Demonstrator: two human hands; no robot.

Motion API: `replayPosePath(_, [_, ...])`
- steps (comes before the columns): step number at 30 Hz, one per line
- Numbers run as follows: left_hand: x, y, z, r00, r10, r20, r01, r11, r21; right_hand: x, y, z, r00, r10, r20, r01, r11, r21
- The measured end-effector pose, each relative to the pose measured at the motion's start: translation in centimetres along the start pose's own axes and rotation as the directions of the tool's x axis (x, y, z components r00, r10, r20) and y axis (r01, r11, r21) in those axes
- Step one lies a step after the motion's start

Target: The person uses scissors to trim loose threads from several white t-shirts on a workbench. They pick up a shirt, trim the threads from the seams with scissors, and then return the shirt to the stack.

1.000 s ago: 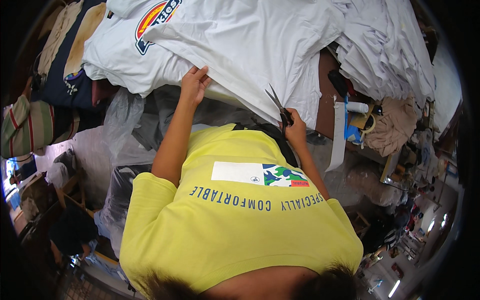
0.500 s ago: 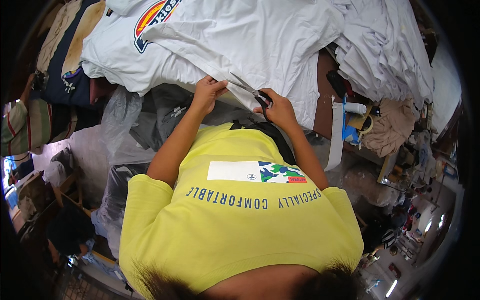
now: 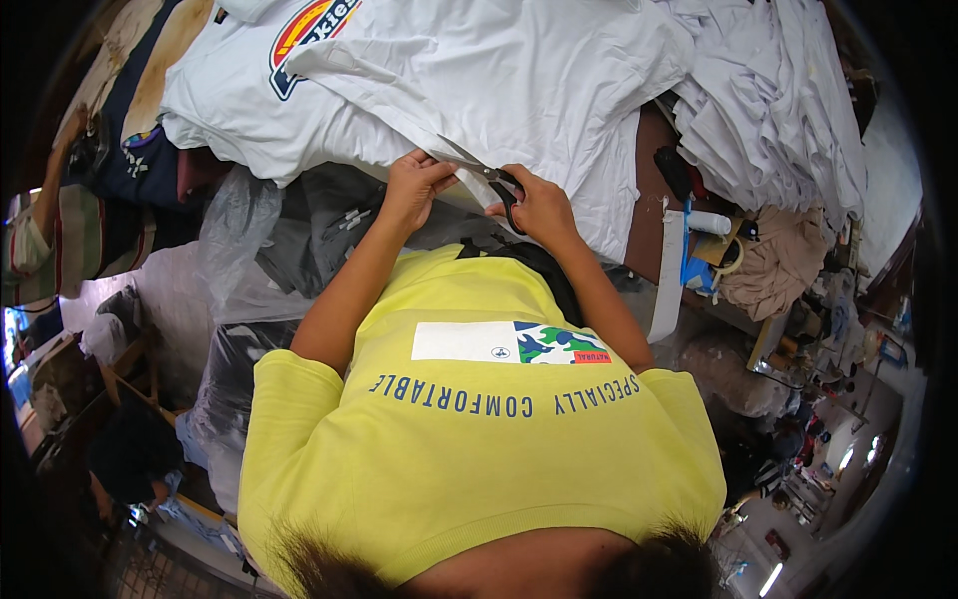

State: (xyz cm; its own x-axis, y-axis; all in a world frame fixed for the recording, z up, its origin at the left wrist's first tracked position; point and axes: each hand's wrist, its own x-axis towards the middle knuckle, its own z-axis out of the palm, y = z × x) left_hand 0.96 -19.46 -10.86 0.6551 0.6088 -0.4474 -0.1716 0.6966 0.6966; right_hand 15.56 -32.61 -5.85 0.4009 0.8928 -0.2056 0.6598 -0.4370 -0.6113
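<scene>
A white T-shirt [image 3: 519,75] with a colourful chest print lies spread over the table before me. My left hand [image 3: 417,186] pinches the shirt's near edge between thumb and fingers. In my right hand [image 3: 537,205] is a pair of black-handled scissors [image 3: 499,182], with fingers through the loops. The blades point up and to the left, across the cloth close to my left fingertips. Whether the blades are cutting the fabric or a thread is too small to tell.
A heap of white shirts [image 3: 768,100] lies at the right on the brown table [image 3: 654,190]. Beside it are a tape roll [image 3: 731,255], a white cylinder [image 3: 709,222] and beige cloth [image 3: 773,265]. Dark folded garments [image 3: 150,165] lie at the left, near another person's arm [image 3: 55,170].
My right hand has shifted left, bringing the scissors closer to my left hand, and the blades look closer together. The left hand keeps its pinch. The other person's arm at the left has moved.
</scene>
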Motion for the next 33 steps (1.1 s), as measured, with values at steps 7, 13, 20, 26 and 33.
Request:
replayPosePath(7, [-0.2, 0.1, 0.5, 1.000, -0.027, -0.007, 0.027, 1.000, 0.006, -0.6, 1.6, 0.9, 0.994, -0.056, -0.093, 0.057, 0.998, 0.013])
replayPosePath(13, [0.1, 0.3, 0.0, 1.000, 0.027, -0.002, -0.027, 0.999, -0.043, -0.6, 2.8, 1.7, 0.988, -0.083, -0.133, 0.087, 0.996, 0.025])
replayPosePath(20, [0.2, 0.3, -0.5, 0.999, 0.048, 0.010, -0.047, 0.998, -0.049, -0.3, -0.3, 0.2, 0.995, -0.055, -0.082, 0.058, 0.998, 0.038])
replayPosePath(26, [0.0, 0.6, -0.2, 0.998, 0.065, 0.010, -0.064, 0.996, -0.054, 0.4, -0.8, 0.3, 0.999, -0.023, -0.035, 0.025, 0.999, 0.033])
replayPosePath(33, [-0.2, 0.7, 0.1, 0.999, 0.039, 0.000, -0.039, 0.998, -0.051, 0.1, 2.0, 2.1, 0.991, -0.082, -0.102, 0.089, 0.993, 0.073])
